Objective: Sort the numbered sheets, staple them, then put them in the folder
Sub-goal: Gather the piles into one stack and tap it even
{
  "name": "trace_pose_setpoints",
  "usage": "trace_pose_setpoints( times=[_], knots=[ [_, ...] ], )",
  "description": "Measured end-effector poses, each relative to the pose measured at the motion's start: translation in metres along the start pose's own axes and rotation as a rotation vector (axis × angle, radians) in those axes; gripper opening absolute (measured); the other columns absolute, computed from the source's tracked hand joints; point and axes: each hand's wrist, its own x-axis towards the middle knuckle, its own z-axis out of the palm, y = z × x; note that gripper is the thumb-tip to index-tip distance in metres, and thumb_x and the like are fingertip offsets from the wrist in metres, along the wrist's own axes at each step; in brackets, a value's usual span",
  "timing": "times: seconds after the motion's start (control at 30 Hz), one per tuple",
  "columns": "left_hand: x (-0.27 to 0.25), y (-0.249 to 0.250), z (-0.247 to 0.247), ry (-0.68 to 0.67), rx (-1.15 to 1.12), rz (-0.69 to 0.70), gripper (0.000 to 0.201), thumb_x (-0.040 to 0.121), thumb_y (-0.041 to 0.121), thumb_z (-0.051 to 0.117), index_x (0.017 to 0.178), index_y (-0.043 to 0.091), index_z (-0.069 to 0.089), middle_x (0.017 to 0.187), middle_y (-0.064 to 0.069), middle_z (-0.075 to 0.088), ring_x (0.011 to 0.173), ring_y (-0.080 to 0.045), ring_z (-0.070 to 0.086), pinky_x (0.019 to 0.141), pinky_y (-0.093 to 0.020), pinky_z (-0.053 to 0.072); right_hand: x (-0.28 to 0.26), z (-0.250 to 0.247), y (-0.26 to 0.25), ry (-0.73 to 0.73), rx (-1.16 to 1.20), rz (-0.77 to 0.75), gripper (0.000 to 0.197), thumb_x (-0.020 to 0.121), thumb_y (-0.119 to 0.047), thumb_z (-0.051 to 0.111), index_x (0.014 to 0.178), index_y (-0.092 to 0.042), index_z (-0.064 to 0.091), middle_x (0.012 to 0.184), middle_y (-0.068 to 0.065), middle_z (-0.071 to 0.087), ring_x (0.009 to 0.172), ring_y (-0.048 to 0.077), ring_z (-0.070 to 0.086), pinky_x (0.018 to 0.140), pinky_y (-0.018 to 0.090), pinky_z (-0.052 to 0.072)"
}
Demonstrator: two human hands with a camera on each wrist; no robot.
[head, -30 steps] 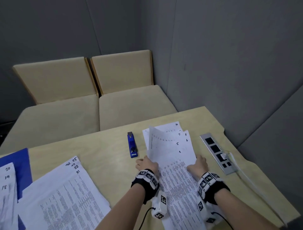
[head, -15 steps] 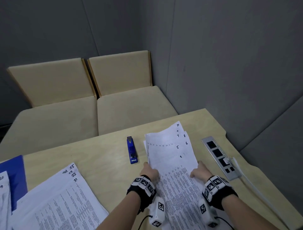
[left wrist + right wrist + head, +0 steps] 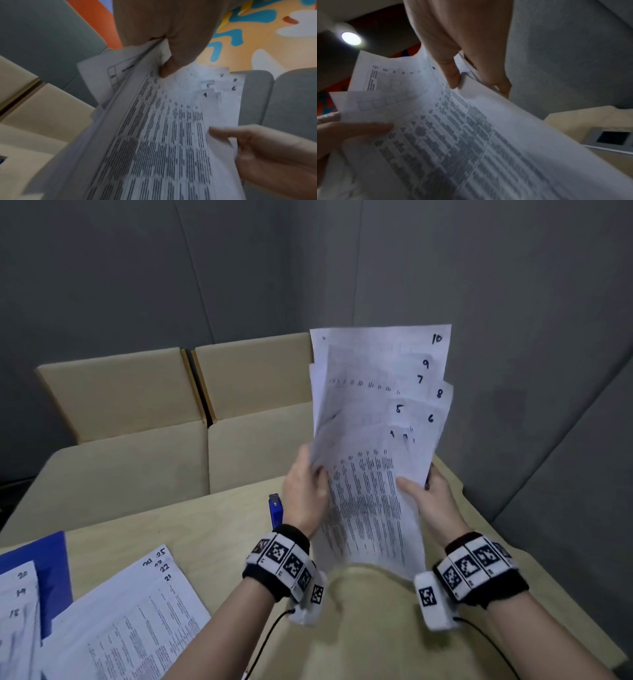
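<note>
Sheets [image 3: 373, 460] gripped by left hand [image 3: 305, 491] and right hand [image 3: 435, 501].

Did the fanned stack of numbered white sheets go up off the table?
Yes. The fanned stack of numbered white sheets rose off the tan wooden table.

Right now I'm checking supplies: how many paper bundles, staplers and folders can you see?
Paper bundles: 3 (held stack, 21-25 pile, 18-20 pile)
Blue stapler: 1
Blue folder: 1
Total: 5
</note>
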Motion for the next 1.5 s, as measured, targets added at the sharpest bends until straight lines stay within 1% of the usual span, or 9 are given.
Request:
trace_pose_setpoints(
  times=[0.2, 0.33, 0.4, 0.63, 0.87, 1.03, 1.2, 1.3, 1.5],
  knots=[
    [-0.03, -0.01, 0.014, -0.017, -0.009, 0.019, 0.039, 0.089, 0.003, 0.053, 0.127, 0.005, 0.045, 0.117, -0.005, 0.056, 0.101, -0.016, 0.056, 0.085, -0.02, 0.044, -0.018, 0.017, 0.013, 0.056, 0.065, 0.073, 0.032, 0.078, -0.011, 0.074, 0.104, -0.024, 0.059, 0.102, -0.002, 0.067, 0.092, 0.012, 0.065, 0.078, 0.025, 0.051],
    [-0.053, -0.033, 0.025, -0.095, 0.0, -0.197, 0.044, 0.087, 0.007, 0.056, 0.126, 0.01, 0.037, 0.108, -0.008, 0.062, 0.091, -0.031, 0.063, 0.068, -0.029, 0.044, -0.023, 0.015, 0.04, 0.15, 0.139, 0.226, 0.051, 0.072, -0.014, 0.079, 0.118, -0.015, 0.057, 0.11, -0.001, 0.064, 0.102, 0.021, 0.061, 0.094, 0.035, 0.046],
    [-0.059, -0.04, 0.026, -0.114, -0.036, -0.276, 0.049, 0.086, 0.008, 0.059, 0.128, 0.014, 0.033, 0.109, -0.008, 0.063, 0.094, -0.03, 0.063, 0.076, -0.036, 0.051, -0.02, 0.012, 0.046, 0.176, 0.166, 0.237, 0.058, 0.069, -0.014, 0.081, 0.121, -0.018, 0.056, 0.112, 0.0, 0.066, 0.104, 0.021, 0.062, 0.096, 0.037, 0.046],
    [-0.06, -0.041, 0.019, -0.123, -0.188, -0.505, 0.045, 0.084, 0.007, 0.063, 0.122, 0.008, 0.04, 0.115, 0.003, 0.053, 0.101, -0.015, 0.053, 0.087, -0.024, 0.041, -0.01, 0.002, 0.06, 0.163, 0.216, 0.242, 0.073, 0.05, -0.014, 0.074, 0.12, -0.021, 0.055, 0.114, 0.007, 0.067, 0.106, 0.029, 0.063, 0.098, 0.056, 0.046],
    [-0.058, -0.045, 0.026, -0.143, -0.258, -0.469, 0.045, 0.07, 0.023, 0.066, 0.109, 0.028, 0.044, 0.112, -0.003, 0.056, 0.106, -0.022, 0.057, 0.093, -0.045, 0.051, -0.013, 0.005, 0.053, 0.139, 0.176, 0.232, 0.062, 0.06, 0.002, 0.059, 0.117, -0.02, 0.046, 0.112, 0.009, 0.062, 0.108, 0.03, 0.058, 0.098, 0.056, 0.045],
    [-0.055, -0.047, 0.029, -0.077, -0.389, -0.57, 0.04, 0.08, 0.007, 0.06, 0.111, 0.016, 0.037, 0.117, -0.013, 0.059, 0.102, -0.026, 0.061, 0.092, -0.048, 0.052, -0.016, 0.007, 0.052, 0.16, 0.22, 0.23, 0.032, 0.08, 0.0, 0.057, 0.098, -0.024, 0.046, 0.111, 0.011, 0.059, 0.103, 0.03, 0.059, 0.094, 0.05, 0.045],
    [-0.058, -0.04, 0.034, -0.068, -0.349, -0.522, 0.046, 0.068, 0.046, 0.061, 0.106, 0.028, 0.041, 0.111, -0.004, 0.056, 0.105, -0.025, 0.057, 0.094, -0.052, 0.048, -0.018, 0.01, 0.059, 0.16, 0.178, 0.199, 0.035, 0.083, -0.016, 0.062, 0.117, -0.015, 0.057, 0.111, 0.01, 0.067, 0.102, 0.027, 0.065, 0.095, 0.048, 0.05],
    [-0.045, -0.016, 0.027, -0.009, -0.381, -0.514, 0.092, 0.065, 0.077, 0.056, 0.132, 0.018, 0.034, 0.136, -0.005, 0.046, 0.124, -0.023, 0.047, 0.105, -0.05, 0.04, -0.019, 0.007, 0.063, 0.136, 0.201, 0.21, 0.028, 0.085, -0.008, 0.057, 0.113, -0.012, 0.061, 0.105, 0.009, 0.069, 0.101, 0.029, 0.065, 0.09, 0.046, 0.052],
    [0.01, 0.019, 0.021, 0.106, -0.296, -0.581, 0.082, 0.07, 0.077, 0.054, 0.126, 0.019, 0.037, 0.13, -0.004, 0.048, 0.119, -0.022, 0.048, 0.105, -0.046, 0.036, -0.021, 0.005, 0.068, 0.082, 0.159, 0.174, 0.033, 0.078, -0.002, 0.069, 0.108, -0.014, 0.063, 0.102, 0.004, 0.072, 0.1, 0.023, 0.067, 0.091, 0.041, 0.051]
  ],
)
